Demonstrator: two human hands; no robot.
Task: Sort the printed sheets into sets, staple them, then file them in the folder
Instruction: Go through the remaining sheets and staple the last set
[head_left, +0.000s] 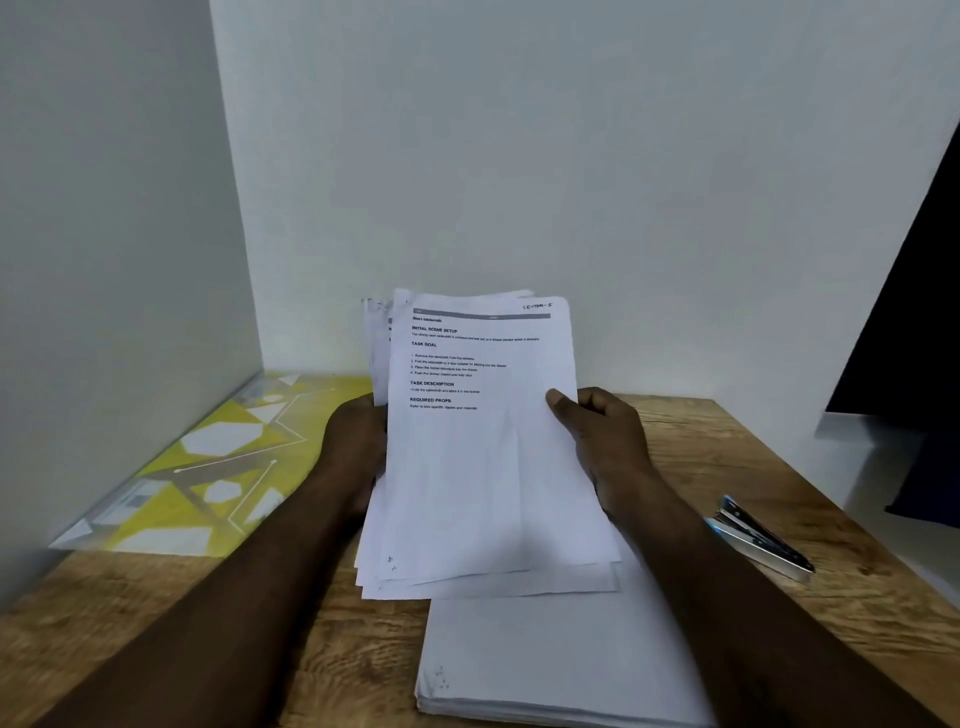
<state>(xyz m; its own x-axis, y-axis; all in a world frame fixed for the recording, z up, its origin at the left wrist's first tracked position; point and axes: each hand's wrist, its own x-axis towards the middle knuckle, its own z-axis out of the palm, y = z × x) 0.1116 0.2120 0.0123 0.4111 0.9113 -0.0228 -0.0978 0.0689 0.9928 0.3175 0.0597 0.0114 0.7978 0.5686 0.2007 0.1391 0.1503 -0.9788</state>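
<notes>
I hold a bundle of printed sheets (483, 447) upright above the table, its top page showing headed text. My left hand (353, 447) grips the bundle's left edge, with several sheets fanned out behind it. My right hand (605, 441) holds the top sheet's right edge, thumb on the front. Below the bundle a stack of white sheets (545, 660) lies flat near the table's front edge. A yellow patterned folder (208, 467) lies shut at the left by the wall. A silver and blue stapler (758, 535) lies on the table at the right.
The wooden table (701, 457) stands in a corner, with white walls to the left and behind. Beyond its right edge are a white surface (883, 467) and a dark object (914, 312).
</notes>
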